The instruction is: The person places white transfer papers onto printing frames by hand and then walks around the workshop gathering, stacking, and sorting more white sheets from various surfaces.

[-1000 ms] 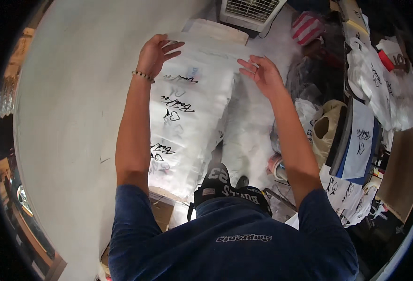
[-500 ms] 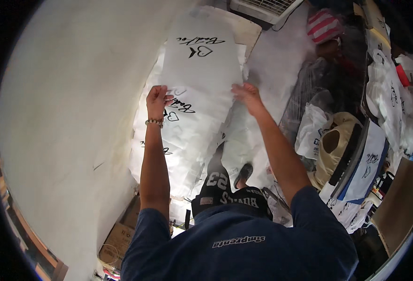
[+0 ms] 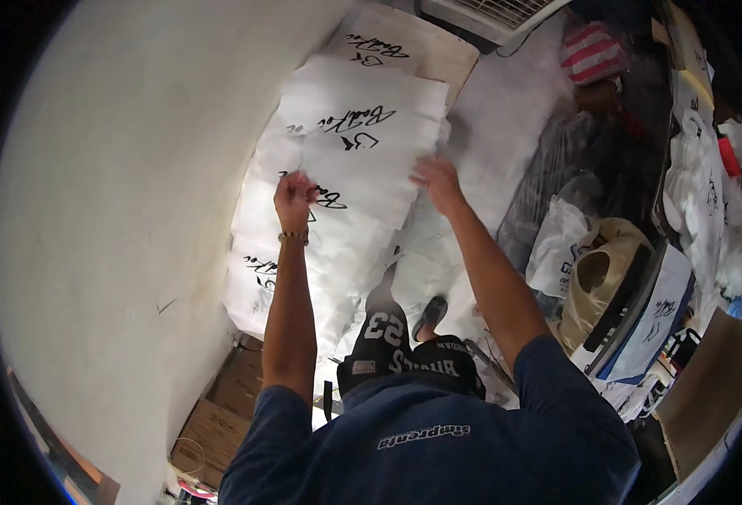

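Observation:
A thin white sheet (image 3: 396,160) with a black script print and a small heart mark lies low over a long, light board (image 3: 443,50). At its near left corner, my left hand (image 3: 295,202) is pinched shut on it; a beaded bracelet rings that wrist. My right hand (image 3: 440,183) is closed at the near right edge, its fingertips blurred by motion. Beneath and around lie several similar printed white sheets, overlapping, one at the far end (image 3: 405,63) and one at the near left (image 3: 257,273). Part of a print beside my left fingers is hidden.
A pale wall (image 3: 135,168) runs along the left. To the right stand clear plastic bags (image 3: 556,244), a beige bag (image 3: 611,252) and printed white bags (image 3: 704,202). A cardboard box (image 3: 211,442) sits low left, and a vented white appliance (image 3: 506,13) at the top.
The sheet has come nearer to me and lower, uncovering a printed sheet at the far end. Both hands have moved a little toward me. The whole view has shifted slightly.

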A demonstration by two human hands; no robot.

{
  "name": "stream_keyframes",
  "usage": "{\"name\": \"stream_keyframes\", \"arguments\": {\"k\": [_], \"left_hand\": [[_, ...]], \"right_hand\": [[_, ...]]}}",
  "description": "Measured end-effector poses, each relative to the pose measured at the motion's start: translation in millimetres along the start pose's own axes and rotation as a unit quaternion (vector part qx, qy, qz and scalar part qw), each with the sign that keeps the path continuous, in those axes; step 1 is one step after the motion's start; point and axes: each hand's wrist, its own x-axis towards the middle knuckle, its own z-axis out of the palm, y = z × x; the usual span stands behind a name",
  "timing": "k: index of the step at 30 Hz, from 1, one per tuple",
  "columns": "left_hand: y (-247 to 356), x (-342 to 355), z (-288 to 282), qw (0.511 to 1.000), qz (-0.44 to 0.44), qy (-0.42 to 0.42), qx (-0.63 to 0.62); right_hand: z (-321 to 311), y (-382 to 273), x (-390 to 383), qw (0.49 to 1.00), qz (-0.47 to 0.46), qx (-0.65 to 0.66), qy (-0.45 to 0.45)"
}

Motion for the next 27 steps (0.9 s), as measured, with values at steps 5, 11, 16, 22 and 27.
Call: {"name": "stream_keyframes", "arguments": {"k": [5,11,16,22,27], "left_hand": [[99.2,19.9,21.9,0.998,0.048,0.019,-0.036],[167.6,-28.8,32.5,0.98,0.151,0.066,-0.108],[108.0,-100.7,56.7,0.972,0.132,0.131,-0.145],[-19.1,-106.0,112.7,0.961,-0.038,0.24,-0.134],[-88.9,-88.2,145.3,0.94,-0.129,0.273,-0.156]], "right_hand": [[54.9,-104.1,39.1,0.987,-0.037,0.13,-0.084],[93.4,-186.1,32.7,0.952,-0.107,0.124,-0.26],[54.2,-166.4,12.4,0.947,-0.017,0.125,-0.294],[1.3,-91.5,88.1,0.97,0.107,0.06,-0.209],[-29.3,-41.4,148.0,0.983,0.099,-0.131,-0.085]]}}
